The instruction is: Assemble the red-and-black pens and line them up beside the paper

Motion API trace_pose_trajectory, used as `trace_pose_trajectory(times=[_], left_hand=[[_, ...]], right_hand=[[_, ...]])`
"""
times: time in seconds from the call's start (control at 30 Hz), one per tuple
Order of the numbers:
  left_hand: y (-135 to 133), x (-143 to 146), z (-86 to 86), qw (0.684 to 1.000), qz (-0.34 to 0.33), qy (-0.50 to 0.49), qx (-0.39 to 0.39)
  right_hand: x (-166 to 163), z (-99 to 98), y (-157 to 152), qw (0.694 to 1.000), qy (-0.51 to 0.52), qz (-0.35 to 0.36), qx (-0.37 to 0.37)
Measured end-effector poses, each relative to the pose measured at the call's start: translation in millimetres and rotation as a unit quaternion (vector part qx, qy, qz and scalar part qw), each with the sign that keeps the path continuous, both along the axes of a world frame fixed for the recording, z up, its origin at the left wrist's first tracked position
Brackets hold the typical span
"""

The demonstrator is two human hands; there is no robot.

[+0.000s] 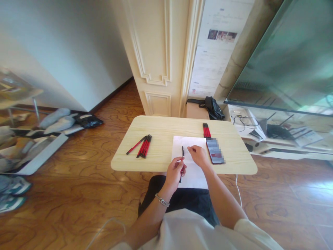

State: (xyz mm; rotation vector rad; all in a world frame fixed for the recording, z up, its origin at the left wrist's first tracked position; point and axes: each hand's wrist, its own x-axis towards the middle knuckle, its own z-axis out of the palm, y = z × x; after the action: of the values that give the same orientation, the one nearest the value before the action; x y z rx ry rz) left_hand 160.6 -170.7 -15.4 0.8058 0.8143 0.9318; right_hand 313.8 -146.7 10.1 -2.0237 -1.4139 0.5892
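Observation:
My left hand (176, 171) is closed round a red and black pen (182, 151), with its dark end pointing away from me over a white sheet of paper (195, 177). Just right of that end, my right hand (199, 156) has its fingers pinched together; whether anything small sits between them cannot be made out. The two hands are apart. On the left of the table lies a loose bunch of red pens with black ends (144, 147), one of them angled away. Another row of red pens (207, 130) lies side by side at the back right.
A phone (214, 151) lies right of the paper on the light wooden table (161, 126). Behind the table, a black bag (213, 107) rests on a box. A white cable (238, 191) hangs at the right. Filled boxes (49, 152) and shoes (13, 192) are on the left floor.

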Motion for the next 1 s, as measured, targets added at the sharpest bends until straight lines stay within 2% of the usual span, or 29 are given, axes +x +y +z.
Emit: trace_pose_trajectory(times=[0.1,0.17,0.33,0.4,0.5,0.6,0.7,0.8,0.9,1.0], left_hand=[[-0.1,3.1,-2.0,1.0,-0.005,0.006,-0.002],[-1.6,6.2,-2.4,1.0,-0.01,0.01,-0.003],[-8.1,10.0,-1.5,0.999,-0.037,0.014,-0.004],[-9.2,8.6,-1.6,0.999,-0.032,0.018,-0.005],[-7.8,5.6,-1.3,0.999,-0.026,0.021,-0.001],[-5.3,3.6,0.6,1.0,-0.024,0.019,-0.006],[-4.5,3.1,2.6,1.0,-0.018,0.008,-0.017],[-4.5,2.6,3.4,0.999,-0.014,-0.011,-0.027],[-3.6,1.7,4.7,0.999,-0.016,-0.027,-0.04],[-2.3,1.9,9.5,0.998,-0.018,-0.029,-0.057]], right_hand=[[-7.6,1.7,-17.5,0.989,0.132,0.067,0.024],[-11.4,0.6,-24.4,0.979,0.184,0.086,0.033],[6.6,-1.5,-13.7,0.969,0.24,-0.01,0.059],[19.9,-0.7,-3.9,0.974,0.22,-0.026,0.045],[30.7,-0.9,7.9,0.995,0.096,-0.016,-0.007],[26.5,-6.3,14.0,0.998,-0.042,0.001,-0.051],[17.5,-14.9,16.3,0.992,-0.102,-0.009,-0.073],[13.7,-19.5,15.5,0.993,-0.098,-0.026,-0.065],[13.3,-17.6,9.5,0.997,-0.056,-0.041,-0.023],[8.7,-13.9,-2.6,0.997,0.062,-0.036,0.022]])
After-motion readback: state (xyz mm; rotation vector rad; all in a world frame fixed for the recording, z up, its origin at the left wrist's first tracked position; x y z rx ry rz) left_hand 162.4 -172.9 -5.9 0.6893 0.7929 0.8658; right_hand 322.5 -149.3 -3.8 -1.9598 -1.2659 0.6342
